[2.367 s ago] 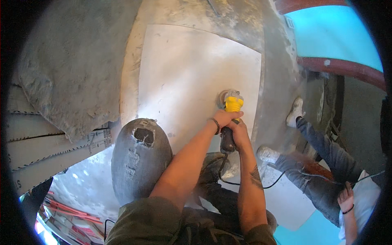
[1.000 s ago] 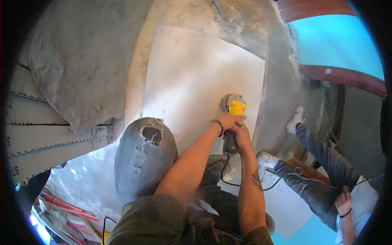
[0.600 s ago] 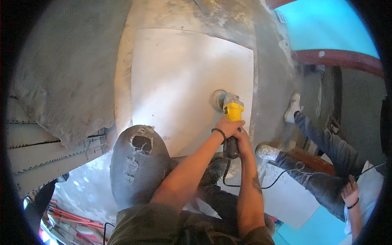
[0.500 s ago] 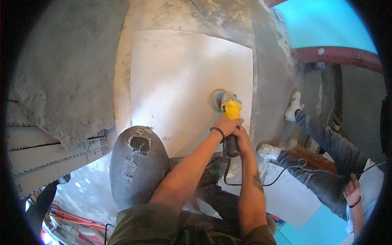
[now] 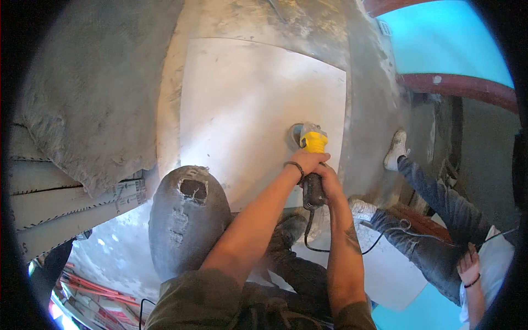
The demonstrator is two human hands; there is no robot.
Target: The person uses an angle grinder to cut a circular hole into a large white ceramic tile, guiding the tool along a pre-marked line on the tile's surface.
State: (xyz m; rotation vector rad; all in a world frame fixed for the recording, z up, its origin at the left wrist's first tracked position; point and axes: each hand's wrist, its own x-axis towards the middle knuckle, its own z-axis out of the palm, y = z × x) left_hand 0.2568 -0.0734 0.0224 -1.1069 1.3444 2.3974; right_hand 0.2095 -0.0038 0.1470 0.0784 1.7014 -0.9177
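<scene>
Both of my hands hold a yellow and black angle grinder above a large white slab lying flat in front of me. My left hand, with a dark bracelet at its wrist, closes round the front of the body just behind the yellow part. Behind it, my right hand wraps the black rear handle. The grinder's round disc sits at the slab's right half, partly hidden by the tool head; whether it touches the slab I cannot tell. A black cord trails from the handle to the right.
At the right, another person's jeans-clad legs and hand are near the cord. My bent knee rises at the slab's near left. Cardboard boxes lie under a grey dusty cover at the left. Orange-red bars lie lower left.
The whole view has shifted slightly, with the slab now a little farther right. The grinder stays over nearly the same spot of the slab. The other person's hand has moved slightly.
</scene>
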